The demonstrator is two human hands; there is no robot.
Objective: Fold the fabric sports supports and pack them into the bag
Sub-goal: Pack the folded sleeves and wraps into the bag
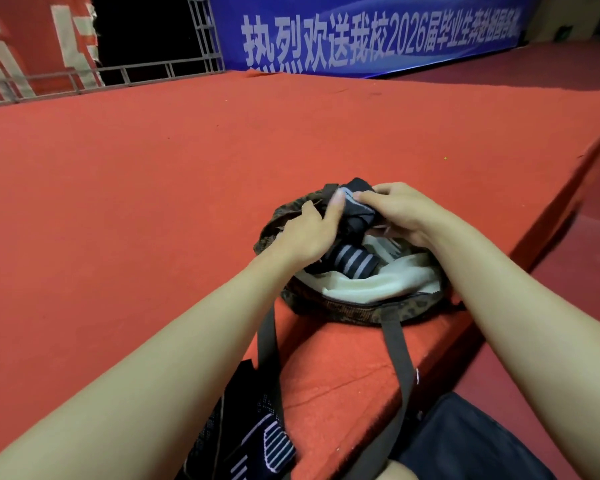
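Nearest the lens, I am seeing a dark printed fabric piece (243, 441) lying at the bottom edge, partly on the red carpeted platform (153, 202) and partly under my left forearm; beside it a dark navy garment (465, 438) is filling the lower right corner.

I am holding the dark fabric support (355, 211) over the far side of the open leopard-print bag (357, 311). The support is bunched, with a pale grey band showing at its upper left; its long axis is running roughly from the upper left down toward the lower right, dipping into the bag's mouth. My left hand (307, 233) is gripping it from the left, thumb pressing across the pale band, with the other fingers curling round the bag's rim and the fabric together. My right hand (400, 213) is clasping it from the right, fingers curled over the top.

Inside the bag, a second, black support with grey stripes (354, 261) is lying just below my left hand, its length running left to right with the stripes crossing it. It is resting on a cream towel-like cloth (371, 284) that is lining the near side of the opening.

Two dark straps (397, 362) are trailing from the bag toward me across the platform. The bag is sitting near the platform's right edge. A blue banner with white characters (378, 32) is hanging at the back.
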